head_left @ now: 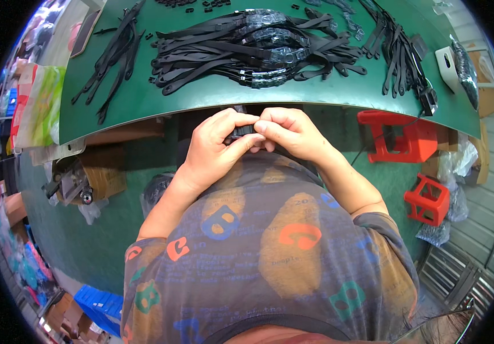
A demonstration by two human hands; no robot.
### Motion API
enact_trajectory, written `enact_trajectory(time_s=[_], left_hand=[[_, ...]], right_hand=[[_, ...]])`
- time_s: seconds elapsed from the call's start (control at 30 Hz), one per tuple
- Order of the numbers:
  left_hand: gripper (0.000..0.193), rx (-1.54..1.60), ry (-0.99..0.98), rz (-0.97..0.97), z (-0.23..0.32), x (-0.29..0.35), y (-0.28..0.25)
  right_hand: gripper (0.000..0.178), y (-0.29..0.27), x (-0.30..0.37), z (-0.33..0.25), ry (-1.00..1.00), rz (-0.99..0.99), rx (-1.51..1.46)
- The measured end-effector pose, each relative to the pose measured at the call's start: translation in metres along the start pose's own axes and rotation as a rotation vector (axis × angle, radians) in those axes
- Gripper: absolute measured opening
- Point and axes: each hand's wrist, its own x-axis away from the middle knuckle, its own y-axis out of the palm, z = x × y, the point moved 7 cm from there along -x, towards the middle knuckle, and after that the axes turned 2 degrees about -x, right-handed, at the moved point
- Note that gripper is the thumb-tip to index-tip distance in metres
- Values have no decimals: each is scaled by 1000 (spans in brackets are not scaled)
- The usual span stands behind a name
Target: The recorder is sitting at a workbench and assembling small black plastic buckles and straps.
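Note:
Both hands meet in front of my body, just off the near edge of the green table (201, 102). Between thumb and fingers my left hand (215, 140) pinches a small black part (243, 131), whose exact kind I cannot make out. The fingertips of my right hand (293, 133) are closed at its right end, touching or nearly touching it. Beyond the hands lies a wide pile of black straps (212, 54) with clear plastic pieces (275, 54) across the middle.
More black straps (118, 54) hang toward the table's left edge, and another bundle of straps (399, 63) lies at the right. Small black pieces (208, 7) sit at the far edge. Red stools (399, 137) stand at the right; a cardboard box (106, 172) is below left.

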Motion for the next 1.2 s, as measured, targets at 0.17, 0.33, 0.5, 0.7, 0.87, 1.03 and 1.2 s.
enact_trajectory(time_s=[0.17,0.33,0.5,0.7,0.87,1.03,1.2], left_hand=[[22,66,29,69,11,1,2],[20,131,103,139,13,3,3],[19,502,-206,70,-10,16,11],[33,-139,95,101,6,-2,-11],[37,268,-268,71,-11,9,-12],[43,611,-402,-19,-25,12,-8],[42,705,-463,-59,-26,15,-6]], right_hand=[[23,3,-2,15,-39,-80,-295],[26,13,-4,22,-60,-116,-625],[26,15,-3,20,-82,-154,-656],[25,1,-5,15,-64,15,-340],[23,-5,-6,14,-58,70,-217],[23,-8,-6,15,-33,143,-165],[23,-10,-4,17,-9,172,-138]])
